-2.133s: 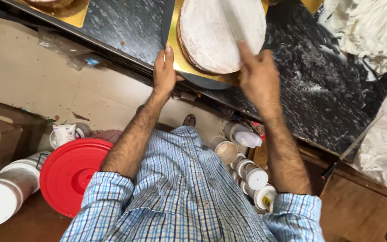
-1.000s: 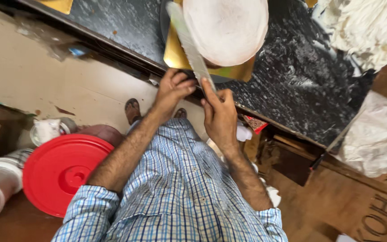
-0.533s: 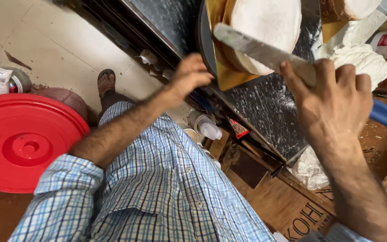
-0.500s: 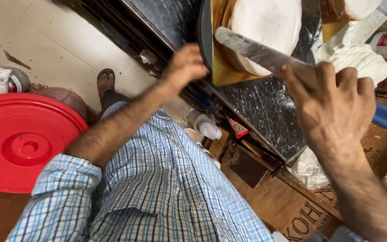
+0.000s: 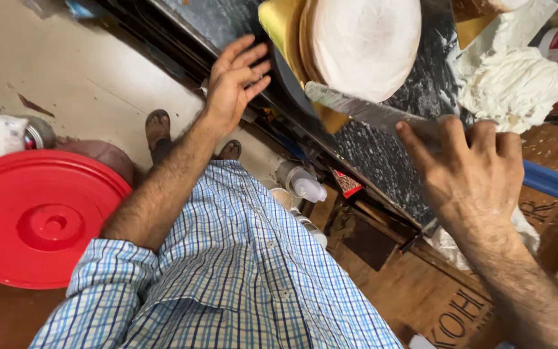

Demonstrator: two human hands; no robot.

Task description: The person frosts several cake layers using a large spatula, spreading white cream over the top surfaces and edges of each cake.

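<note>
A round cake (image 5: pixel 364 45) coated in white cream stands on a gold board (image 5: pixel 280 26) on the black marble counter (image 5: pixel 382 148). My right hand (image 5: pixel 469 174) holds a long cream-smeared knife (image 5: pixel 363 113) whose blade reaches toward the cake's near side. A blue handle (image 5: pixel 553 182) sticks out past that hand. My left hand (image 5: pixel 234 81) is spread open at the counter's front edge, next to the dark turntable rim (image 5: pixel 289 87) under the board, with nothing in it.
A red round lid (image 5: pixel 37 220) lies on the floor at the left. A crumpled white cloth (image 5: pixel 515 84) sits on the counter at the right. Bottles and small tubs (image 5: pixel 301 187) stand under the counter, beside cardboard boxes (image 5: pixel 447 304).
My left hand has let go of the counter edge and opened its fingers. The knife has dropped slightly toward the cake's near side. The view has swung to the right.
</note>
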